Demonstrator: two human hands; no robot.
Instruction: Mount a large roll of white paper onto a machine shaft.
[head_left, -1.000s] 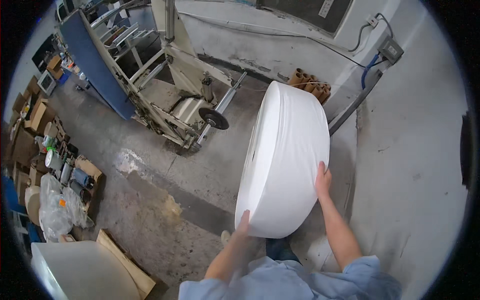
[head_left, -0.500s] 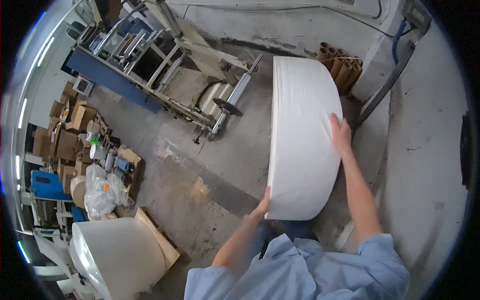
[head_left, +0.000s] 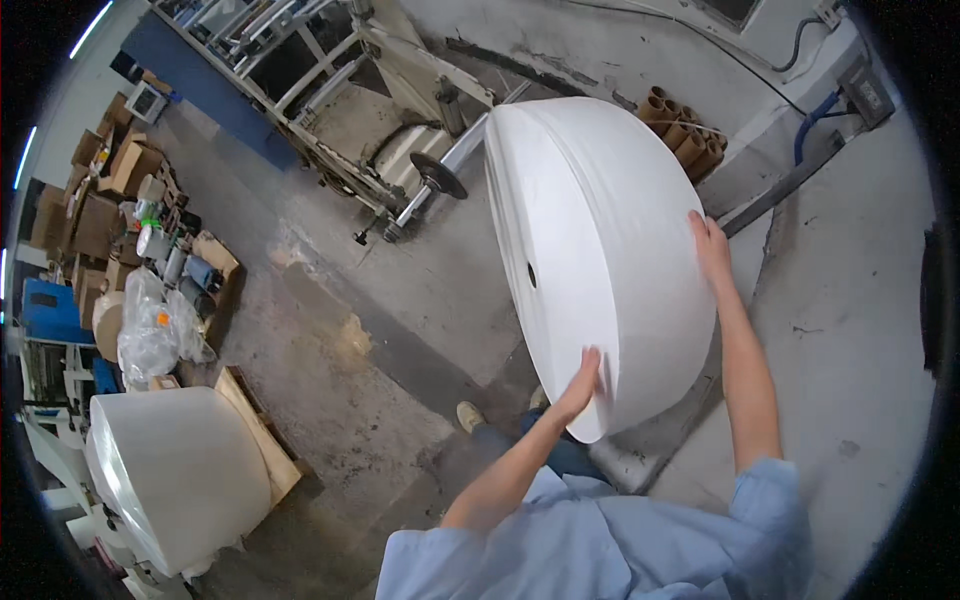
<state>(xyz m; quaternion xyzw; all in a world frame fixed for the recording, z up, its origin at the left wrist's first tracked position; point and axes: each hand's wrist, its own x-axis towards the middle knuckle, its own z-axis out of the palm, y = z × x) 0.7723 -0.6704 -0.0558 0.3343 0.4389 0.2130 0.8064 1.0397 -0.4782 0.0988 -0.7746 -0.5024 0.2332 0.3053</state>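
Note:
A very large white roll (head_left: 640, 230), seemingly of paper or film, stands on its rim in front of me. Its flat left face shows a small dark core hole (head_left: 531, 275). My left hand (head_left: 581, 386) lies with outstretched fingers against that flat face, close to the near edge. On the curved outer surface, at the right, rests my right hand (head_left: 709, 248), its fingers also extended. Neither hand wraps round the roll. The roll's far edge overlaps the end of a metal shaft (head_left: 441, 172) that carries a black disc.
A machine frame (head_left: 350, 130) stands beyond the roll. Several brown cardboard tubes (head_left: 685, 130) lean by the wall (head_left: 850, 300) on the right. At left are another white roll (head_left: 185, 470) against a wooden board (head_left: 258, 430), cardboard boxes (head_left: 98, 225) and clear plastic wrapping (head_left: 150, 335).
The roll has turned so that more of its left face and the core hole show. My left hand has shifted from its lower left edge onto that face; my right hand remains on the curved side.

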